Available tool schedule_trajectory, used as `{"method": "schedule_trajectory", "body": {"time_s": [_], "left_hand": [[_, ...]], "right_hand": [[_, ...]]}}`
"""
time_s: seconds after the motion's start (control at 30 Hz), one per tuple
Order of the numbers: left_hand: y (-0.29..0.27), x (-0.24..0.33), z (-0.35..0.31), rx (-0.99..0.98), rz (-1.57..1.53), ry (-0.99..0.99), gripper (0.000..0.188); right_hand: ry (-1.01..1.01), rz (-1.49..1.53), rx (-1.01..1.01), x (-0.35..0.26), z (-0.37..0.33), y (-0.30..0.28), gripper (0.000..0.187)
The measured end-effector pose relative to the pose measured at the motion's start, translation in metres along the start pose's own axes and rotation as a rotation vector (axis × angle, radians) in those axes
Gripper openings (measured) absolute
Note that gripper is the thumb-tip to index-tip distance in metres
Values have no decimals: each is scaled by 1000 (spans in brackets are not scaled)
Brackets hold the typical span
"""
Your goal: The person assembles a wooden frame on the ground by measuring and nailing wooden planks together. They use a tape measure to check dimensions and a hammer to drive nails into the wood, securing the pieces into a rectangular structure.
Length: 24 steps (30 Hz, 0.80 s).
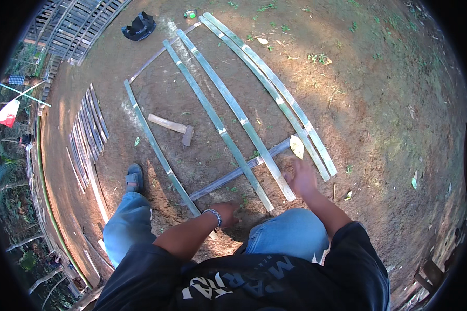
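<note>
Several long split-bamboo strips lie on the dirt across two crosswise slats. My right hand [303, 180] is over the gap between the middle strip [238, 115] and the right-hand pair [275, 85]. Its thumb stands apart from its fingers, which reach toward a pale yellow leaf [296, 146]; whether they touch it I cannot tell. That leaf covers the end of the near crosswise slat [228, 176]. My left hand [226, 214], a bracelet at its wrist, hangs in shadow between the near ends of the leftmost strip [158, 150] and the neighbouring strip [220, 129]. Its fingers look loosely apart, holding nothing visible.
Between the left strips lies a wooden-handled axe [174, 126]. Dark narrow slats [91, 127] are laid side by side at left. A black plastic bag [139, 27] sits at the far end, near a slatted bamboo panel [72, 26]. My sandalled foot [134, 178] stands left of the strips.
</note>
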<state>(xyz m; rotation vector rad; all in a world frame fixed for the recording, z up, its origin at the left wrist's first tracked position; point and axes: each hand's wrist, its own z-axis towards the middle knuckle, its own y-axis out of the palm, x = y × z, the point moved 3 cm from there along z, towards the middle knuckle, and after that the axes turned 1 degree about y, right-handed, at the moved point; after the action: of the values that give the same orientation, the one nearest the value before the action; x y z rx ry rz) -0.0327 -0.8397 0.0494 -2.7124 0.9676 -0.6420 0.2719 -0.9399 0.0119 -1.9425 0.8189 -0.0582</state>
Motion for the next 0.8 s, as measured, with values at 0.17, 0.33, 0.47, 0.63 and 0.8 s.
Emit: {"method": "schedule_trajectory", "body": {"time_s": [0.17,0.33,0.47,0.63,0.8], "left_hand": [[-12,14,15,138,-61,81,64],[-30,1,17,113,-85,41,63],[-39,-13,7,72,-45,21,64],[-37,-40,7,41,45,-49,65],[-41,-43,5,58,-28,-64,64]], "right_hand": [[347,64,259,80,48,-27,79],[301,389,246,116,71,-26,74],[283,478,180,136,79,-20,71],[269,465,62,144,85,-15,62],[235,506,-87,147,82,-11,63]]}}
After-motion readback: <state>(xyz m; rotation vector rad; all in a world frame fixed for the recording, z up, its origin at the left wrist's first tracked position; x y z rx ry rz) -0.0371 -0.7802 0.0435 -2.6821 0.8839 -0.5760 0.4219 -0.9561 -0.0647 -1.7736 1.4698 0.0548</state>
